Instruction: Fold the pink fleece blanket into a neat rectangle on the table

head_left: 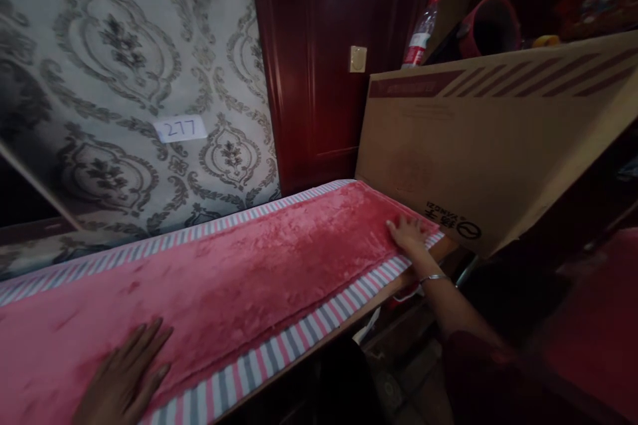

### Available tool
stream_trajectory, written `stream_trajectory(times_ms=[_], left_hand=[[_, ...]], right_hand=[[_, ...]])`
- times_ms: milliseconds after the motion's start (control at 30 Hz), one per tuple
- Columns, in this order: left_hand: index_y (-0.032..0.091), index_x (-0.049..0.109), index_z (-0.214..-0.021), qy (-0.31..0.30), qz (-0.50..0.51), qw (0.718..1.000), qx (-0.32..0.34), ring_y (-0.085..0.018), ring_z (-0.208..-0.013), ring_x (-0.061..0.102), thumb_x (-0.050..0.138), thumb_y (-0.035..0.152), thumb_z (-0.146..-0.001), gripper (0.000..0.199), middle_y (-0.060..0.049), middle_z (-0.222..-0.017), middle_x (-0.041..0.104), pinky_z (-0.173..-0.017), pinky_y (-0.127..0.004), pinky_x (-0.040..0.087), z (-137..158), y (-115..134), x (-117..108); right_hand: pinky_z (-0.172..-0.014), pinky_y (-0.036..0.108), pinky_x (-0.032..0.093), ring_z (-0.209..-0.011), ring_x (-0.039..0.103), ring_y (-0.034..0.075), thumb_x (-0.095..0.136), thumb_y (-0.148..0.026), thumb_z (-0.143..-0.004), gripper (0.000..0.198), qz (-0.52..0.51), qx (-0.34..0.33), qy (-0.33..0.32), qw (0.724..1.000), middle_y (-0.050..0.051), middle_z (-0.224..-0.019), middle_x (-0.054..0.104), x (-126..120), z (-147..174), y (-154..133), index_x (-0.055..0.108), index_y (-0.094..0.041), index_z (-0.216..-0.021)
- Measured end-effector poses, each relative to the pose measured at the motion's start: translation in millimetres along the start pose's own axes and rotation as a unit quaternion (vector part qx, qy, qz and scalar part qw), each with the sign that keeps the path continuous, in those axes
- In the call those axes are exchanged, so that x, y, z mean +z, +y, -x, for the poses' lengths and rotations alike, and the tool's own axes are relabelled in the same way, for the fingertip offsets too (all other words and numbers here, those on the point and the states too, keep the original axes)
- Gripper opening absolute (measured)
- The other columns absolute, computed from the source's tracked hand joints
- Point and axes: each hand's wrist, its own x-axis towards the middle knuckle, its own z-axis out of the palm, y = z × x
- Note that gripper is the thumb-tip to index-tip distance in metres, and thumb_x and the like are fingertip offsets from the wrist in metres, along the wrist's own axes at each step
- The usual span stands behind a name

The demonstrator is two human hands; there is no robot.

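Head view: left hand flat, fingers spread wide on pink plush blanket. Right hand flat, fingers loosely splayed on blanket's far end, just beside cardboard box.

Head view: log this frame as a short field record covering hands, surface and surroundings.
left hand: left hand flat, palm down on the pink plush cover
right hand: right hand flat on the cover's far end, bracelet on the wrist
cover edge: striped border along the near side
beside right hand: cardboard box, tilted
behind: patterned wallpaper with a label reading 277; dark red door; plastic bottle
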Motion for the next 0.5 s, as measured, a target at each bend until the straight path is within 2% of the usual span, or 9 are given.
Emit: stream_trajectory(times_ms=[67,167,233,300,400,500], left_hand=[[0.046,0.053,-0.142,-0.024,-0.015,0.999,-0.018,-0.03,-0.137,0.05,0.048,0.042,-0.088,0.055,0.003,-0.147,0.054,-0.108,-0.054,0.046,-2,7,-6],[0.036,0.059,-0.139,-0.072,-0.051,0.995,-0.043,-0.029,-0.14,0.047,0.045,0.044,-0.09,0.051,-0.002,-0.149,0.054,-0.111,-0.052,0.043,-3,25,-16],[0.03,0.055,-0.144,-0.116,-0.072,0.989,-0.055,-0.029,-0.144,0.042,0.041,0.045,-0.094,0.053,-0.006,-0.154,0.047,-0.113,-0.051,0.04,-3,39,-23],[0.028,0.05,-0.147,-0.146,-0.083,0.983,-0.072,-0.028,-0.148,0.035,0.04,0.046,-0.097,0.054,-0.008,-0.158,0.041,-0.116,-0.05,0.035,-3,50,-27],[0.029,0.044,-0.151,-0.191,-0.047,0.976,-0.098,-0.027,-0.152,0.027,0.042,0.047,-0.098,0.056,-0.008,-0.162,0.035,-0.12,-0.052,0.027,-4,55,-36],[0.027,0.05,-0.147,-0.214,0.037,0.97,-0.112,-0.027,-0.149,0.033,0.045,0.05,-0.097,0.056,-0.008,-0.161,0.036,-0.12,-0.047,0.029,-9,47,-51]], right_hand=[[-0.117,0.064,0.018,-0.151,0.019,0.039,0.029,-0.055,-0.101,0.068,0.004,-0.097,0.015,0.995,0.018,-0.164,0.026,2,20,-26,0.032,-0.017,-0.158],[-0.116,0.064,0.021,-0.152,0.016,0.037,0.031,-0.059,-0.099,0.066,0.028,-0.218,-0.023,0.975,0.008,-0.167,0.022,19,57,-52,0.031,-0.03,-0.158],[-0.115,0.064,0.023,-0.151,0.021,0.036,0.03,-0.061,-0.098,0.066,0.062,-0.238,-0.056,0.968,0.006,-0.166,0.025,34,78,-54,0.032,-0.031,-0.157],[-0.115,0.062,0.024,-0.149,0.026,0.035,0.028,-0.06,-0.098,0.067,0.093,-0.239,-0.061,0.965,0.006,-0.166,0.025,48,87,-45,0.032,-0.03,-0.157],[-0.114,0.062,0.027,-0.149,0.026,0.036,0.024,-0.062,-0.096,0.07,0.098,-0.247,-0.056,0.962,0.006,-0.166,0.025,63,80,-30,0.034,-0.029,-0.157],[-0.11,0.065,0.034,-0.145,0.035,0.04,0.023,-0.066,-0.093,0.072,0.1,-0.261,-0.046,0.959,0.008,-0.162,0.035,64,69,-32,0.042,-0.03,-0.154]])
